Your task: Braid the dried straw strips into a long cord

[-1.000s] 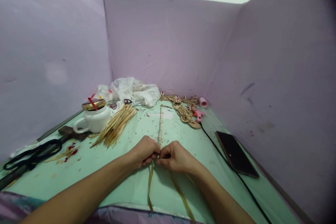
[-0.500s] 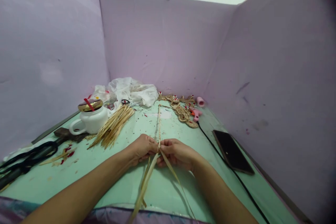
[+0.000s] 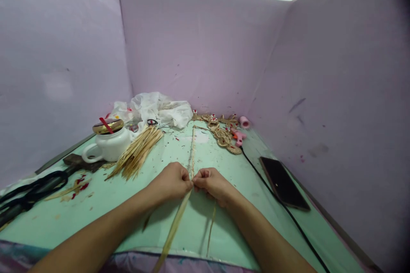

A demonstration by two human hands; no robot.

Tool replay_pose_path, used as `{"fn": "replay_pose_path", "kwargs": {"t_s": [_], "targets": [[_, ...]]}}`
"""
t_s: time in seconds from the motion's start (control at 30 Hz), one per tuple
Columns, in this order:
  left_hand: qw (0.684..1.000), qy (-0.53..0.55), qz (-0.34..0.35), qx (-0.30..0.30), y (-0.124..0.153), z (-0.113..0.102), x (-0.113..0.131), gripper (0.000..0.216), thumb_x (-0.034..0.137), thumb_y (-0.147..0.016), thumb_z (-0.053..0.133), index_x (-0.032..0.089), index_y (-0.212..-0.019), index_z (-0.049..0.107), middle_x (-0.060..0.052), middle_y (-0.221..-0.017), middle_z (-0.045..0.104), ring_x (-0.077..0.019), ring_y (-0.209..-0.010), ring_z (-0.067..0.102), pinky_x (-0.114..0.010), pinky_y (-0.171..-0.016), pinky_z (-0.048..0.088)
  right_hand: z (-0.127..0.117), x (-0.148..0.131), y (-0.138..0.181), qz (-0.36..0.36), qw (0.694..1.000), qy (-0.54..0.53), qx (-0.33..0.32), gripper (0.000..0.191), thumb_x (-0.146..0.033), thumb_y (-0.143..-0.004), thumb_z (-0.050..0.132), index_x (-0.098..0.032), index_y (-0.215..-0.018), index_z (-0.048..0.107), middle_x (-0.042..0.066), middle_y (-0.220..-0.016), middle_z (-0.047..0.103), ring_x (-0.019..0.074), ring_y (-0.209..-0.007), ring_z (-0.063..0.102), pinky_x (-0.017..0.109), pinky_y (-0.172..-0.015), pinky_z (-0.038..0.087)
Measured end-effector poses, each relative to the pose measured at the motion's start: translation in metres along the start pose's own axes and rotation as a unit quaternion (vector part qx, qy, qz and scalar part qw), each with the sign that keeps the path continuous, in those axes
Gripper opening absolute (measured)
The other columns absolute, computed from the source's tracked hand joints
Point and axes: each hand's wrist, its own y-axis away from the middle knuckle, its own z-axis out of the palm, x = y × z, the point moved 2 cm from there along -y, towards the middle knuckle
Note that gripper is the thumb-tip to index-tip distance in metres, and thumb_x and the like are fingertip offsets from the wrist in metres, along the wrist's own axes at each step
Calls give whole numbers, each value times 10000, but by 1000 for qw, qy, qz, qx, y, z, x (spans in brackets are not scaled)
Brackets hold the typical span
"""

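A thin straw braid point(image 3: 193, 149) runs straight away from me along the middle of the table. At its near end, my left hand point(image 3: 175, 182) and my right hand point(image 3: 211, 183) meet, thumbs and fingertips pinched on the braid's strands. One wide pale straw strand point(image 3: 174, 226) hangs from between the hands toward the table's front edge. A narrower straw strand point(image 3: 211, 226) trails below my right hand. A short dark strand end shows under my left wrist. The fingertips hide the exact crossing of the strands.
Left stand a bundle of straw point(image 3: 136, 153), a white mug point(image 3: 110, 145) with a gold lid, and black-handled scissors point(image 3: 35, 192). Behind lies white plastic point(image 3: 163, 108). Right are coiled braided pieces point(image 3: 222, 136), a pink glue gun point(image 3: 238, 136) with black cord, and a phone point(image 3: 283, 183).
Both hands have turned at the braid's near end. The strands have shifted: the left one no longer hangs beside the wide one, and the right one now drops from under my right hand.
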Motion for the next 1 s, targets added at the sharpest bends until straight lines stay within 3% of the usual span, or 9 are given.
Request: {"fn": "replay_pose_path", "kwargs": {"t_s": [0.23,0.33,0.47,0.53,0.6,0.67,0.73,0.87,1.0], "targets": [[989,-115,62,69,18,20,13,187,200,-607,481,171,-423,467,10,-420,358,-96,-430,322,-230,-480,205,7,6,-3,9,997,-73,22,85,-128,-573,525,-160,-545,451,-89,-349,344,27,-313,222,206,-352,117],[992,-100,75,35,19,20,13,205,208,-603,500,168,-406,459,15,-396,352,-94,-421,336,-228,-473,217,8,7,-4,-9,998,-65,13,68,-117,-580,510,-154,-553,459,-88,-361,348,23,-320,226,203,-359,125],[997,71,-25,-9,11,0,8,220,299,-642,497,144,-486,493,30,-407,427,-65,-345,346,-207,-397,235,4,6,-2,-15,997,-65,-34,79,-151,-607,516,-156,-552,460,-90,-353,333,26,-316,218,206,-356,112],[974,203,-96,13,5,-8,3,166,282,-624,518,133,-689,556,14,-531,549,-63,-320,389,-194,-351,248,1,5,-1,-21,996,-66,-61,105,-187,-622,534,-154,-551,465,-90,-353,330,25,-314,223,204,-353,113],[939,313,-141,-36,0,-7,0,278,221,-569,559,122,-829,556,-22,-641,610,-71,-335,444,-183,-324,272,-1,4,0,-25,993,-76,-81,120,-223,-628,551,-154,-573,469,-78,-381,387,26,-319,262,200,-351,123],[904,377,-163,-120,-2,2,-3,264,189,-533,580,90,-778,566,-54,-629,613,-78,-369,486,-171,-324,312,-3,3,0,-22,992,-84,-92,113,-234,-621,559,-155,-616,479,-59,-439,471,30,-333,307,194,-351,133],[889,395,-176,-149,-4,9,-5,163,187,-530,578,77,-650,565,-46,-535,579,-76,-370,487,-162,-324,336,-4,3,-1,-17,993,-71,-93,102,-221,-611,558,-154,-651,492,-46,-483,517,28,-336,311,190,-352,137],[925,324,-182,-76,-6,14,-10,83,185,-527,535,117,-491,504,16,-372,465,-69,-281,394,-163,-255,256,-6,5,-4,-52,997,6,-63,78,-134,-573,554,-146,-630,501,-48,-481,508,34,-381,353,172,-385,227],[951,257,-160,-64,-6,13,-8,102,186,-522,498,145,-439,456,42,-317,387,-61,-249,315,-169,-238,170,-7,7,-6,-115,988,98,-29,67,-103,-569,536,-143,-619,514,-33,-511,509,60,-462,410,179,-441,303]]}}
